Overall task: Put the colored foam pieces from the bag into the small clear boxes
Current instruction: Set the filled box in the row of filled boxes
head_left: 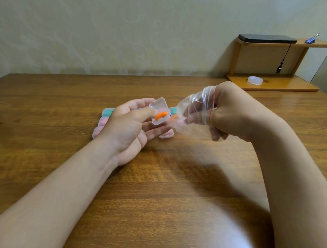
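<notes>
Item: foam piece [161, 115], orange, prob. light & squashy, pinch mid-body; left hand [129, 128] holds open box [158, 121], right hand [227, 113] grips limp bag [195, 111].

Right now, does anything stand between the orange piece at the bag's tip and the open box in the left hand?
Possibly the bag's own film: the orange foam piece sits at the end of the bag away from the red seal the right hand grips. The open box already holds a second orange piece.
</notes>
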The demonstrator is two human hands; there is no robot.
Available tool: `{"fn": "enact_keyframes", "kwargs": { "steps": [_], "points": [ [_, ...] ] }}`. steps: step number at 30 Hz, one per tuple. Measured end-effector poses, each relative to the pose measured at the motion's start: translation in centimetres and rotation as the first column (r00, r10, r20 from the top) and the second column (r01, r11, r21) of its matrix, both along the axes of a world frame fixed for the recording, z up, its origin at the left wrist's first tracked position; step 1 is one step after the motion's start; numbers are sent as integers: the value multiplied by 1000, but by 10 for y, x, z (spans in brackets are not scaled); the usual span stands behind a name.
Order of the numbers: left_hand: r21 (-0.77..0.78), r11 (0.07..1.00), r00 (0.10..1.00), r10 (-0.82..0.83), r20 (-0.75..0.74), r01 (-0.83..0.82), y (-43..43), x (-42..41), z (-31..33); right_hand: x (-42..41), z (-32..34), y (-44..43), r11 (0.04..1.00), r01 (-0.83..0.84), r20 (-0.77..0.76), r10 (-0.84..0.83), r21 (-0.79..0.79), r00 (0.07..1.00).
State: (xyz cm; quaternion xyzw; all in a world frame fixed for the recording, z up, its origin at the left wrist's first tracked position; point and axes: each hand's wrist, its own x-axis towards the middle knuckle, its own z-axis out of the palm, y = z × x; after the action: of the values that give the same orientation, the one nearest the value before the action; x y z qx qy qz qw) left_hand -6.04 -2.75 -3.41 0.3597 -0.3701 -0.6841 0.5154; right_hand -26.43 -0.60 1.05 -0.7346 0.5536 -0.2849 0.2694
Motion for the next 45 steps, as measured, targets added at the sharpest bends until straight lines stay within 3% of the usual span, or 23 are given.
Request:
{"fn": "enact_keyframes", "kwargs": {
  "steps": [20, 32, 45],
  "points": [
    [-17, 985, 985, -173, -4, 173, 6, 0, 4, 4, -8, -7, 999, 38, -23, -38, -4, 999],
    [-27, 989, 989, -145, 0, 145, 6, 0, 4, 6, -8, -6, 1000, 31, -67, -31, -4, 997],
    [-19, 994, 995, -104, 1, 104, 4, 3, 7, -3, -1, 1, 998, -14, 95, 20, -65, 995]
  ]
}}
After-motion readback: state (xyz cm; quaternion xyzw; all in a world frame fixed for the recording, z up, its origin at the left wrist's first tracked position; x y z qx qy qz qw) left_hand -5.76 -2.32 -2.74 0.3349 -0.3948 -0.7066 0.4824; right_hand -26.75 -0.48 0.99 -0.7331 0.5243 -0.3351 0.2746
